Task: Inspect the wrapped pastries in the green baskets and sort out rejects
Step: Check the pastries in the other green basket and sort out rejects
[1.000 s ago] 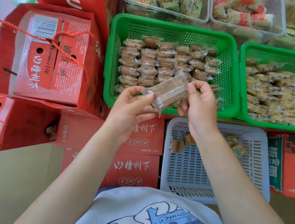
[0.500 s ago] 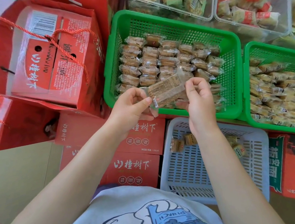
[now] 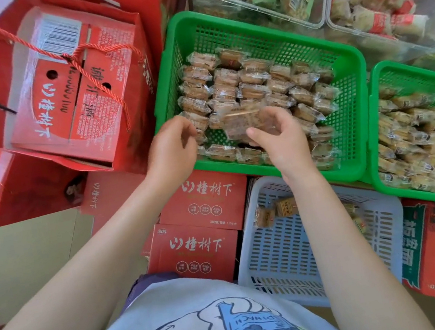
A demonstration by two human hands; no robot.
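Head view: my right hand [image 3: 280, 137] holds one wrapped pastry [image 3: 244, 123] over the near half of the left green basket [image 3: 259, 28], fingers curled round it. My left hand [image 3: 172, 143], just left of the pastry, holds nothing, fingers loosely curled. Two green baskets are present; the second green basket [image 3: 396, 71] stands right of the first. One white basket [image 3: 283, 254], nearer me than the first, holds at least two pastries.

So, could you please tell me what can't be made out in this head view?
- Held wrapped pastry: motion blur hides its label and any defect.
- Left hand: blurred; its grip is unclear.
- Right green basket: cut off by the right edge.
- White basket: the right forearm covers part.
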